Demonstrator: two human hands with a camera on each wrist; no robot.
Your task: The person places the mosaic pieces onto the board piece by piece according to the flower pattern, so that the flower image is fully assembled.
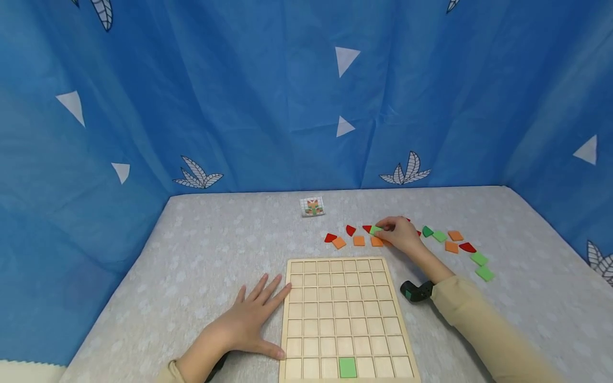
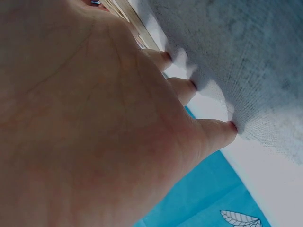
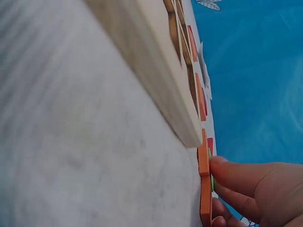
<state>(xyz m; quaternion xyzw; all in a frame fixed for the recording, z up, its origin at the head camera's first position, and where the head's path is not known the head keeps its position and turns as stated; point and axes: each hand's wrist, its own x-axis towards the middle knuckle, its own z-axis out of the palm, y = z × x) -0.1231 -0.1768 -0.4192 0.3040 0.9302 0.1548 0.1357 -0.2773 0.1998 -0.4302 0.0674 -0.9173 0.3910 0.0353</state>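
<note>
Blue cloth (image 1: 287,96) fills the top of the frame, above the pale surface (image 1: 215,239). The gridded board (image 1: 325,310) lies at bottom centre. At its left edge, the left grip (image 1: 249,319) is spread, fingertips on the surface. The right grip (image 1: 399,234), right of centre, pinches a green tile (image 1: 375,230) between thumb and finger, at its left tip, just behind the orange tiles (image 1: 359,241). The card (image 1: 312,206) lies near top centre of the surface. Another green square (image 1: 347,367) sits in the board's bottom row; small red pieces (image 1: 350,230) lie beyond its upper edge.
</note>
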